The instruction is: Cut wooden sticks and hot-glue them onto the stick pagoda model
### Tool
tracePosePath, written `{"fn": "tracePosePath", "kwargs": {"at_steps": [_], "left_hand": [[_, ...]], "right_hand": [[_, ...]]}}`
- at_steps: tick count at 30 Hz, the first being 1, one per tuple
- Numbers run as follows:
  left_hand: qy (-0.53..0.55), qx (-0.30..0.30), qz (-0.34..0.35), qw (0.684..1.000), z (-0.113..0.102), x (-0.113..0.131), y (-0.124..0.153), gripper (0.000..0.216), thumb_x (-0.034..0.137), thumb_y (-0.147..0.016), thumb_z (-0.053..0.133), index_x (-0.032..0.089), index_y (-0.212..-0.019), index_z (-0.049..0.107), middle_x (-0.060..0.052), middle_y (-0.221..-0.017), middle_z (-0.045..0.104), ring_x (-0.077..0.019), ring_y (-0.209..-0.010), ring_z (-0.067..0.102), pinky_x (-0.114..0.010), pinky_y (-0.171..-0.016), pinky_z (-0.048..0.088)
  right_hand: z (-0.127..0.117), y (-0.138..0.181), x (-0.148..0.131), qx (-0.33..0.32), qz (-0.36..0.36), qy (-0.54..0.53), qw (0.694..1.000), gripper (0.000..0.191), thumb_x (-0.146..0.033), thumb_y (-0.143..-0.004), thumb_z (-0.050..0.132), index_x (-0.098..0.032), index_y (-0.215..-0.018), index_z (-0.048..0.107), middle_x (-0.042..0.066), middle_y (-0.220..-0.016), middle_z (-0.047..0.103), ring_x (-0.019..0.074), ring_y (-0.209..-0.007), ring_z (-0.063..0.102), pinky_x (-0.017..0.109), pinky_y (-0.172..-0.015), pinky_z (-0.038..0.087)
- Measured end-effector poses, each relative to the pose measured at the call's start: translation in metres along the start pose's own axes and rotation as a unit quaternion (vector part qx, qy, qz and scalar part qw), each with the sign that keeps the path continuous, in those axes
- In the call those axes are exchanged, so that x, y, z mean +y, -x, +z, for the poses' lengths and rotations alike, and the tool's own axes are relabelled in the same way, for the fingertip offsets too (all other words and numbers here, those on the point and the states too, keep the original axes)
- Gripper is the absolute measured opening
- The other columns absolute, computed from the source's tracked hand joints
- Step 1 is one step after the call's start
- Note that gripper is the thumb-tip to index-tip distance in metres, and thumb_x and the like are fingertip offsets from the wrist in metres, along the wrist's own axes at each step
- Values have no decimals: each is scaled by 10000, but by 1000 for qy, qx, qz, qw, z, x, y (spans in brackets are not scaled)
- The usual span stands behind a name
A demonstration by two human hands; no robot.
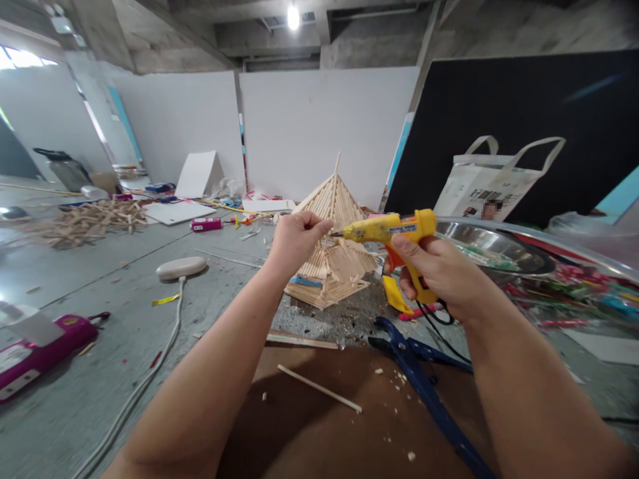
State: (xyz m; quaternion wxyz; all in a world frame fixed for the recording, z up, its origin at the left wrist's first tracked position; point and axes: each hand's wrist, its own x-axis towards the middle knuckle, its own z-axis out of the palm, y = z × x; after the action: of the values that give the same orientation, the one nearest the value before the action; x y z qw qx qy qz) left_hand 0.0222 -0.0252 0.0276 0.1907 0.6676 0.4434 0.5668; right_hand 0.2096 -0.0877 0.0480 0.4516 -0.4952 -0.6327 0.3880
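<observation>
My right hand (432,263) is wrapped round the handle of a yellow glue gun (382,228), with fingers by its orange trigger. The nozzle points left, close to the fingertips of my left hand (299,239). That hand is closed in a pinch; what it holds, if anything, is too small to make out. Directly behind both hands stands a small tower-like model built of thin wooden sticks (344,196), with a pointed roof and a wider base. Part of the model is hidden by my left hand and the glue gun.
Blue-handled pliers (419,379) and a loose wooden stick (319,388) lie on the brown board (299,432) in front. A pile of sticks (100,219), a pink power strip (44,352) and a white cable are left. Right stand a metal bowl (529,263) and a white bag (479,183).
</observation>
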Motion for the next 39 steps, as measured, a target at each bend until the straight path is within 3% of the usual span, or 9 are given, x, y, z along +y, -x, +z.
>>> {"fn": "tracePosePath", "kwargs": {"at_steps": [21, 39], "left_hand": [[-3, 0, -14, 1000, 1, 1, 0, 224, 344, -630, 587, 134, -552, 587, 45, -435, 384, -44, -425, 285, -210, -421, 225], [-4, 1, -18, 1000, 0, 3, 1, 225, 332, -634, 589, 136, -528, 561, 50, -433, 361, -44, -425, 283, -209, -417, 218]], "right_hand": [[-3, -4, 5, 48, -38, -16, 998, 276, -459, -688, 540, -188, -738, 556, -23, -565, 551, 52, -247, 409, 188, -231, 274], [0, 2, -3, 56, -19, 4, 998, 275, -457, -704, 525, -183, -699, 504, -18, -575, 550, 48, -262, 408, 190, -266, 277]]}}
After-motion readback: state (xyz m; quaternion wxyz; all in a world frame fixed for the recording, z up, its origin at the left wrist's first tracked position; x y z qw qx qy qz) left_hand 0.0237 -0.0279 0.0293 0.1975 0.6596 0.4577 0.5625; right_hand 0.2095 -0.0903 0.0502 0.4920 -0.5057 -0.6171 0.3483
